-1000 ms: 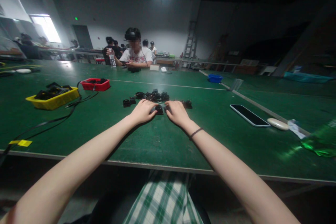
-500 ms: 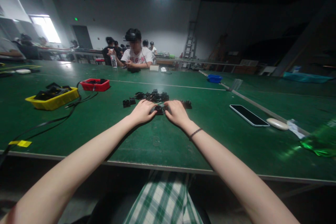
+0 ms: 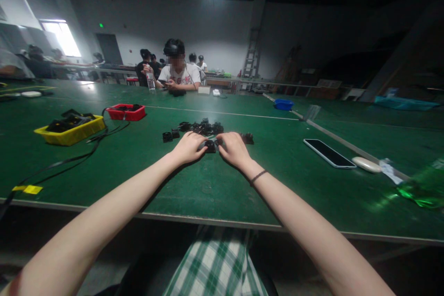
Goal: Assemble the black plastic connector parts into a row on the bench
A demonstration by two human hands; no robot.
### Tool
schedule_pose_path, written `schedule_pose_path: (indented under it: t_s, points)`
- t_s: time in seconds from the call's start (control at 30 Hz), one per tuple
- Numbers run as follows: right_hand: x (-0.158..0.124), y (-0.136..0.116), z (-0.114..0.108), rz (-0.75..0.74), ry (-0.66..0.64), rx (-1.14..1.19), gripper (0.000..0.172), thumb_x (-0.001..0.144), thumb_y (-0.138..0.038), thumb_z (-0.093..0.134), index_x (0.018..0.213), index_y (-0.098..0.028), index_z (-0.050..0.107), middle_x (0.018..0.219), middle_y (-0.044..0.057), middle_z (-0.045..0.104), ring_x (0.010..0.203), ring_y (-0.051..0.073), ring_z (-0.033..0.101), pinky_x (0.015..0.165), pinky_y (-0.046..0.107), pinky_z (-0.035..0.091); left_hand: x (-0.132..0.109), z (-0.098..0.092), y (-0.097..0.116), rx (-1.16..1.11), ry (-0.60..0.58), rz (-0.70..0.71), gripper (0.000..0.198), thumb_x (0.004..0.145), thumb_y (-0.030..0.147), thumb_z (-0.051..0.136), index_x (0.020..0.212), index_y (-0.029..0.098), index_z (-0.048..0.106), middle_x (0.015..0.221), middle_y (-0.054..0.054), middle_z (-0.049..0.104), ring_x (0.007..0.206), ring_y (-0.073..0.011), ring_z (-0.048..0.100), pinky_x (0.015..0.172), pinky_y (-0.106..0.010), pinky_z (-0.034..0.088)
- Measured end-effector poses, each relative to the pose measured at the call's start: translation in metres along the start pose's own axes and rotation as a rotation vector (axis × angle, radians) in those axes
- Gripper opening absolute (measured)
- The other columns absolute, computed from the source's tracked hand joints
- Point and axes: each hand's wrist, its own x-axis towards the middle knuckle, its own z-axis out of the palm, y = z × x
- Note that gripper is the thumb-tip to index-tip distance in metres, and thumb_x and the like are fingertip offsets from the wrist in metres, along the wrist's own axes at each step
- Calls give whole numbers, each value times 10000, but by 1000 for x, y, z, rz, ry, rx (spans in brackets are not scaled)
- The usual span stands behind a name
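A small black block-like part [image 3: 210, 146] lies on the green tabletop between my two hands. My left hand [image 3: 188, 149] is closed at its left side, thumb against it and fingers reaching over behind. My right hand [image 3: 233, 148] is curled at the right of it, thumb and fingertips bent together; whatever sits between them is dark and mostly hidden. Right behind my fingers is a pile of black parts [image 3: 204, 126]. Two square black parts [image 3: 167, 137] stand left of my left hand, and a dark ridged piece [image 3: 248, 138] shows beyond my right hand.
At left stand a yellow bin [image 3: 71, 133] and a red bin [image 3: 126, 113] of black parts, with a black cable [image 3: 88, 153] nearby. At right lie a phone [image 3: 328, 153], a white oval object [image 3: 366, 164] and a green bottle [image 3: 425, 185]. A person [image 3: 178, 74] sits across the table.
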Motion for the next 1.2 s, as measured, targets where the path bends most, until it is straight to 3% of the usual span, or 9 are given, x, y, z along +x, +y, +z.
schedule_pose_path:
  t_s: [0.77,1.2]
  points:
    - [-1,0,-1,-12,112,9,115,866,-238,584,952,-167,614,922,96,692,892,248,599,874,387,409,0,-4,3,11,8,-29,269,870,331,520,1035,151,634,1053,-113,700,1002,-256,626,972,-440,403]
    - [-1,-1,-1,-15,58,27,139,874,-251,583,979,-165,614,950,102,693,906,246,601,878,385,414,0,-3,1,6,13,-20,272,876,342,511,1033,155,630,1029,-112,700,982,-250,631,962,-436,406]
